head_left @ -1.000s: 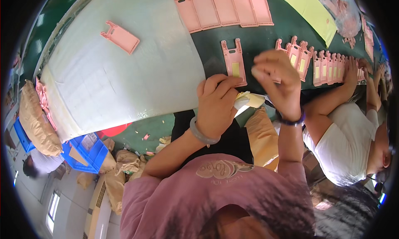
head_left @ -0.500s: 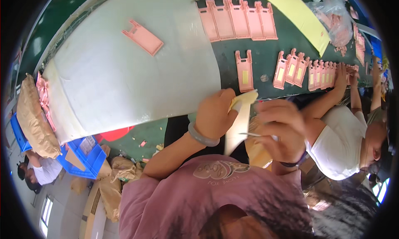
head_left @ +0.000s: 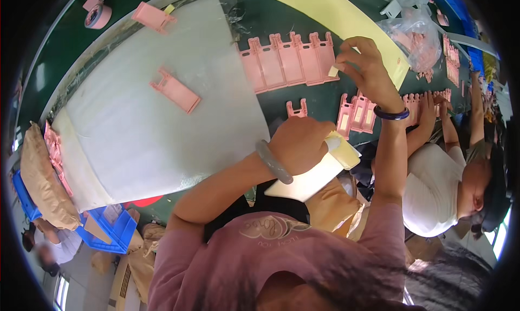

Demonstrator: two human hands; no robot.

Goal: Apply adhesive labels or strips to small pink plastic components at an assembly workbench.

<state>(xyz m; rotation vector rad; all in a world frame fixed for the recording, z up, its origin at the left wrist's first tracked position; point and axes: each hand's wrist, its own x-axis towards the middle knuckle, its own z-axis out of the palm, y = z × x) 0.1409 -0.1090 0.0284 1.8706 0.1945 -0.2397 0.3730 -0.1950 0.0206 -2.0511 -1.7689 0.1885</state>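
Note:
Between the thumb and forefinger of my right hand [head_left: 367,67] is a small pale yellow sticker [head_left: 333,71], right over the end of a row of pink plastic plates [head_left: 292,64]. My left hand [head_left: 303,147] is closed on a cream-coloured sticker sheet [head_left: 309,180], held over my lap at the table's near edge. Just past my left hand a single pink plate [head_left: 297,108] lies partly hidden. Farther right, several pink plates [head_left: 357,114] with yellow stickers lie side by side, partly behind my right forearm.
A white sheet [head_left: 189,51] covers the table's left, with two loose pink plates [head_left: 176,90] on it. A long yellow strip [head_left: 346,24] and a clear plastic bag [head_left: 414,40] lie farther off. A co-worker [head_left: 433,181] sits right. Blue crates [head_left: 111,230] stand lower left.
My right hand has moved away from the sheet, out to the row of pink plates, carrying a small sticker. The sheet in my left hand has tilted flatter. The whole view has shifted.

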